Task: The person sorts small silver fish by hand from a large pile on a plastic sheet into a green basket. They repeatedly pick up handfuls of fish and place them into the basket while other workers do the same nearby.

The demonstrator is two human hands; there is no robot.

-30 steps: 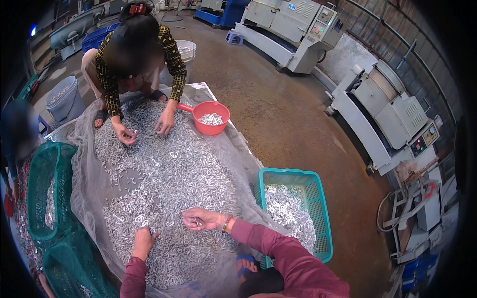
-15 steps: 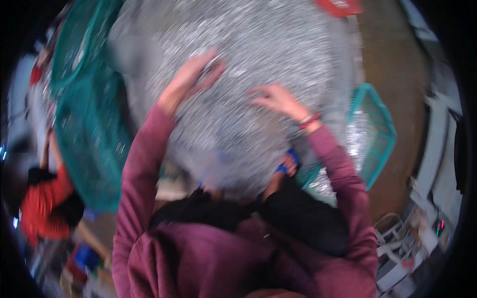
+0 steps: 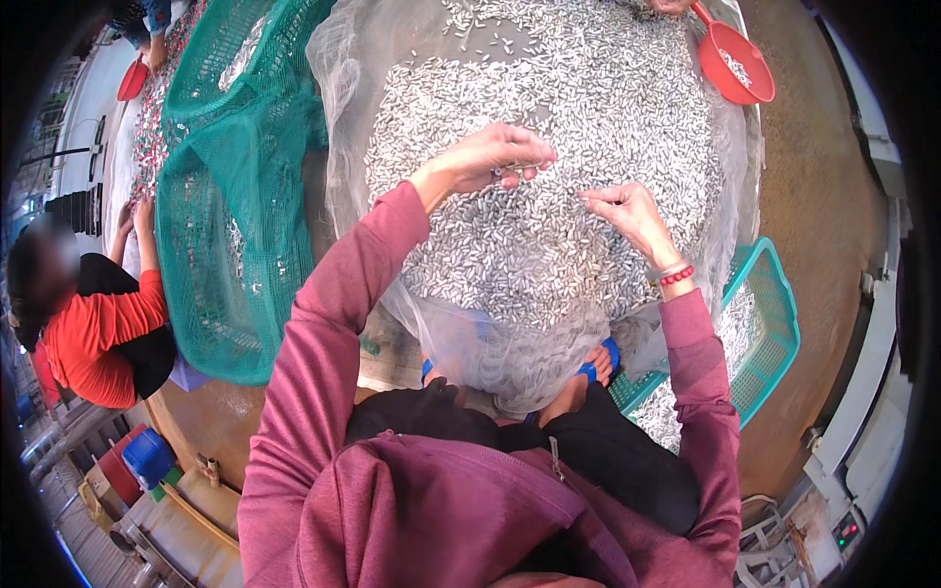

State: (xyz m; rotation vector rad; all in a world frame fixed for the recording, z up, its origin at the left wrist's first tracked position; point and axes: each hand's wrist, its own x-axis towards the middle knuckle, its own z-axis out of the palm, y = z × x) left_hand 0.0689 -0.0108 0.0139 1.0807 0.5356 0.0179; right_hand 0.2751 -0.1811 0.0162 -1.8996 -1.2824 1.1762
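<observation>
Both hands have been drawn closer: left hand (image 3: 495, 157) pinches small silvery pieces (image 3: 549, 245); right hand (image 3: 627, 211) is half-curled over the mesh sheet (image 3: 338, 59) on brown floor (image 3: 823, 196).

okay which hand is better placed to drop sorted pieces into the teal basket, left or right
Probably the right hand. It hovers over the pile of small silvery pieces on the side where the teal basket sits, just beyond that forearm. The left hand, pinching a few pieces, would have to cross over.

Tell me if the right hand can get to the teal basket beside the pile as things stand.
Probably yes: the right hand hovers over the small silvery pieces, and the teal basket sits just beside that forearm, nothing between.
</observation>
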